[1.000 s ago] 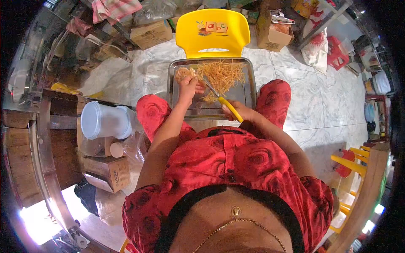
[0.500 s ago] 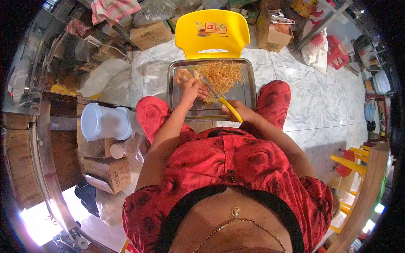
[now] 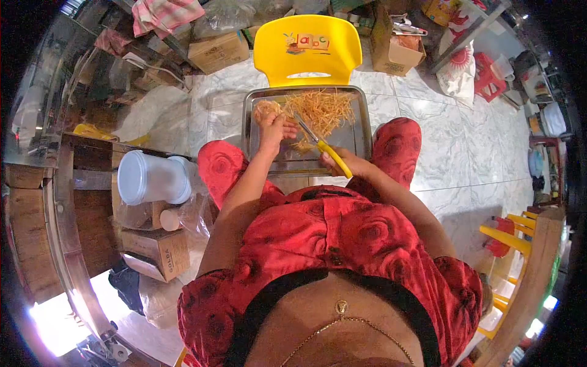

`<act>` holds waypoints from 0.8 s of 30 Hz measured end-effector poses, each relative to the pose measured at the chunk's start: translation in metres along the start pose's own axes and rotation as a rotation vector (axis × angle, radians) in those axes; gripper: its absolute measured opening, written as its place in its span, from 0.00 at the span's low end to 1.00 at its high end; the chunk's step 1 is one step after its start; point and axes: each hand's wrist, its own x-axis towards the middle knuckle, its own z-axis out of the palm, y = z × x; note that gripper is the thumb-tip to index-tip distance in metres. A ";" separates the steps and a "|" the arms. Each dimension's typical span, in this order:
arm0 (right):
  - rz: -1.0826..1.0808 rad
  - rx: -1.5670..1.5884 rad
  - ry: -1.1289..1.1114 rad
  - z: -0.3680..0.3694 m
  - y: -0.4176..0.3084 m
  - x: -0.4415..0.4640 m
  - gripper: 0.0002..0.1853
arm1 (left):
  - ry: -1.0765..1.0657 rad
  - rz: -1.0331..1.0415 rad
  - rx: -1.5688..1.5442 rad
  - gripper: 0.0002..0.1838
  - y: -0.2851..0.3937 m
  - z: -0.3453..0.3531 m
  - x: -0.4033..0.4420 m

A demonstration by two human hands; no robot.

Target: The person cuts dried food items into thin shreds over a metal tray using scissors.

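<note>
My right hand (image 3: 342, 163) is wrapped round the yellow handles of a pair of scissors (image 3: 328, 148). Their metal blades point up and left over a metal tray (image 3: 299, 166). My left hand (image 3: 275, 129) is at the tray's left side, some fingers stretched toward the blades. Its upper fingers touch a small heap of pale brown pieces (image 3: 266, 109), which they partly cover. Thin golden-brown strips (image 3: 321, 110) lie in a loose pile across the tray's far right part. A few short bits of strip are scattered below the blades.
The tray rests in front of a yellow chair back (image 3: 308, 46) with letters on it. White-blue buckets (image 3: 147, 177) and a cardboard box (image 3: 160, 252) stand at my left. More boxes (image 3: 394, 52) and a red stool (image 3: 488, 76) are farther back on the marbled floor.
My left hand has shifted left, from beside the blades to the pale brown heap. The scissor blades now show clear of my left fingers. My right hand has barely moved.
</note>
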 end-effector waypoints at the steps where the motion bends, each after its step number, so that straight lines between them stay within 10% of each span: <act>1: 0.025 -0.003 -0.060 -0.001 0.001 0.001 0.26 | 0.000 0.000 0.000 0.09 0.000 0.000 0.000; 24: 0.159 -0.011 -0.072 -0.001 -0.003 0.002 0.18 | -0.092 0.009 0.029 0.10 -0.007 0.000 -0.001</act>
